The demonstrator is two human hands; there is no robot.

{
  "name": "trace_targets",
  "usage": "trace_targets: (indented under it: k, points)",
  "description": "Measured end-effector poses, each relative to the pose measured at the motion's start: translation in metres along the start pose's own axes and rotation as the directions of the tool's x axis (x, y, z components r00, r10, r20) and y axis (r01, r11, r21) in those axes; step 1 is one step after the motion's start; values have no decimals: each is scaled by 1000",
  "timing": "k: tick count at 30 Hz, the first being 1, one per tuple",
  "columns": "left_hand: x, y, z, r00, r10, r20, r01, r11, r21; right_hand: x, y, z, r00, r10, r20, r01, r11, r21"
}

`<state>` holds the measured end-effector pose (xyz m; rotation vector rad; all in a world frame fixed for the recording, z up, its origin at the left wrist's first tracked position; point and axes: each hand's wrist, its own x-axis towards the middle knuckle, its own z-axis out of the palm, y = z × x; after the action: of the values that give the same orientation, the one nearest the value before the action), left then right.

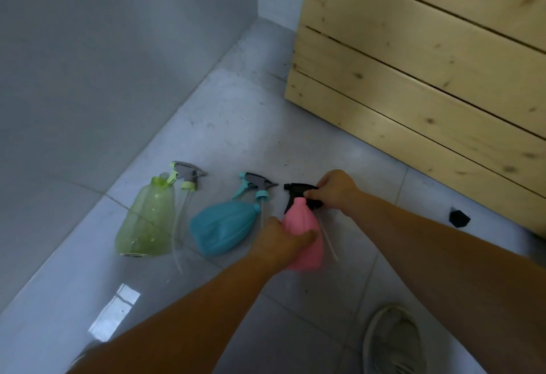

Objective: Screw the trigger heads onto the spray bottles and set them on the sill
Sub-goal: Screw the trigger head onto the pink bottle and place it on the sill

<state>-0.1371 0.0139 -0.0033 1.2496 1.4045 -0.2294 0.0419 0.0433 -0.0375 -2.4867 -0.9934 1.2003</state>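
The pink bottle (301, 235) lies on the tiled floor (295, 143), and the left hand (280, 243) wraps around its body with the fingers closed on it, thumb across the front. The right hand (335, 190) pinches the black trigger head (301, 193) near the bottle's neck; its thin dip tube (329, 240) appears to run down outside the bottle, so the head seems not yet seated. The main risk is threading the cap with the tube still outside or crooked, which would jam or cross-thread it. Squeezing the soft bottle too hard could also make the neck shift. The blue bottle (224, 230) and green bottle (147, 223) lie just to the left, each with its trigger head loose beside it. No sill is in view.
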Motion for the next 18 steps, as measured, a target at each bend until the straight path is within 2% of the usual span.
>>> trace_targets:
  k: [5, 13, 15, 18]
  points:
    - [-12, -13, -5, 1000, -19, 17, 19, 999, -40, 0, -4, 3, 997, 15, 71, -14, 1000, -12]
    - [-57, 1, -38, 993, 110, -47, -112, 992, -53, -37, -24, -45, 982, 16, 191, -83, 933, 349]
    - [-78, 14, -56, 986, 158, -52, -160, 987, -31, -54, -45, -70, 981, -36, 188, -45, 913, 405]
    - [-118, 34, -88, 965, 245, -89, -249, 968, -33, -92, -82, -114, 986, -131, 105, 69, 887, 456]
